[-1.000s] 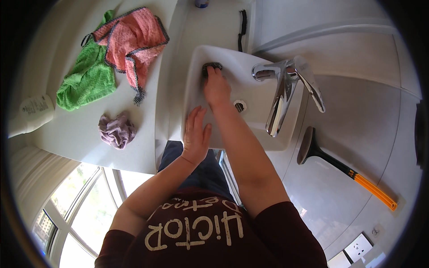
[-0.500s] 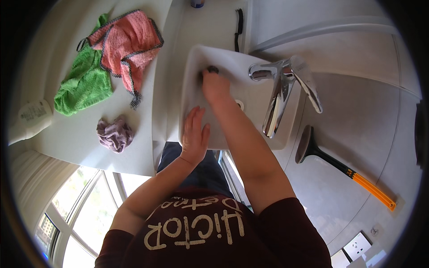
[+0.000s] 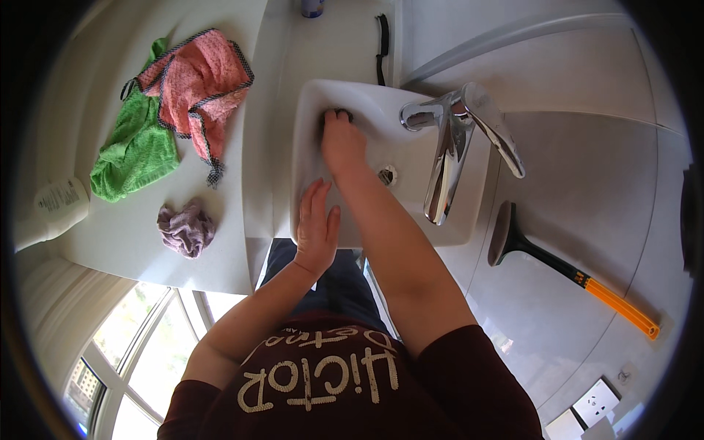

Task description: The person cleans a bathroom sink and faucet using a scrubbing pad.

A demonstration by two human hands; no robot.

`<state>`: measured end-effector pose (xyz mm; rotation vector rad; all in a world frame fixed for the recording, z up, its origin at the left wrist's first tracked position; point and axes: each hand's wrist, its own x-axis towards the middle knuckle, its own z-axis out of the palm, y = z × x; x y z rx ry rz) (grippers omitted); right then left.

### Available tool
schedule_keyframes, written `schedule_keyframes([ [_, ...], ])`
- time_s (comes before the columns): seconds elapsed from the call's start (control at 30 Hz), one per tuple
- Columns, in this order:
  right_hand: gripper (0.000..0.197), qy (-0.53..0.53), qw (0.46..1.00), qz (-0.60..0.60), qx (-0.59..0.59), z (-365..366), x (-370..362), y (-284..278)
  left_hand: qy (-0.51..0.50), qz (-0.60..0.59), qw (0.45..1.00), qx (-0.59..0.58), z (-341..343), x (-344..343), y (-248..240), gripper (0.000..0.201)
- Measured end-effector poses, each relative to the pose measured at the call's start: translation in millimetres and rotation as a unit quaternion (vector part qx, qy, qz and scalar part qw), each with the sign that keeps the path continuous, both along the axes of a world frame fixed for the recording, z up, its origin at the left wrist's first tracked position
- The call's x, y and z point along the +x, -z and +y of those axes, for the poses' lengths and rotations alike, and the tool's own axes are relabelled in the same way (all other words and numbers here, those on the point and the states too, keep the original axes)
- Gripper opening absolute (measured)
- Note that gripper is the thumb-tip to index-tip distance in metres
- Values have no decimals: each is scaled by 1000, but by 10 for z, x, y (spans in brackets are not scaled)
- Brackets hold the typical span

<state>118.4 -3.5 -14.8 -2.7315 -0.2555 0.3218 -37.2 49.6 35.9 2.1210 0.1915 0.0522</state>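
Observation:
Inside the white sink (image 3: 451, 231), my right hand (image 3: 343, 147) presses against the far left inner wall. Its fingers close over a small dark thing, of which only an edge shows; what it is stays hidden. My left hand (image 3: 317, 231) lies flat with outstretched fingers on the sink's near left side, holding nothing. Beside my right forearm is the drain (image 3: 388, 175). A chrome faucet (image 3: 444, 158) reaches over the basin from the right.
A pink cloth (image 3: 205, 84) overlaps a green cloth (image 3: 136, 161) on the left counter, near a crumpled purple cloth (image 3: 185, 229) and white bottle (image 3: 60, 209). A black brush (image 3: 382, 48) lies behind the sink. To the right is an orange-handled scraper-like tool (image 3: 579, 279).
My right hand has shifted slightly along the sink's far left wall, still closed over the dark thing. More of the drain shows beside my forearm. My left hand stays nearly in place.

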Motion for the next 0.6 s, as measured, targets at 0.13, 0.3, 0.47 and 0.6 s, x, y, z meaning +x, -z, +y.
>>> schedule_keyframes([
  [0.13, 20, 51, 992, 45, 104, -108, -43, 127, -9, 5, 1000, -3, -25, 12, -25, 42],
  [0.3, 29, 387, 717, 120, 567, -175, -14, 44, -9, -5, 1000, -5, 7, -12, 3, 41],
  [0.47, 28, 555, 590, 43, 585, -304, -211, 131, -10, -9, 1000, -21, 16, -25, -18, 42],
  [0.6, 28, 524, 636, 26, 566, -295, -186, 115, -1, -5, 999, -40, 35, -66, -17, 42],
])
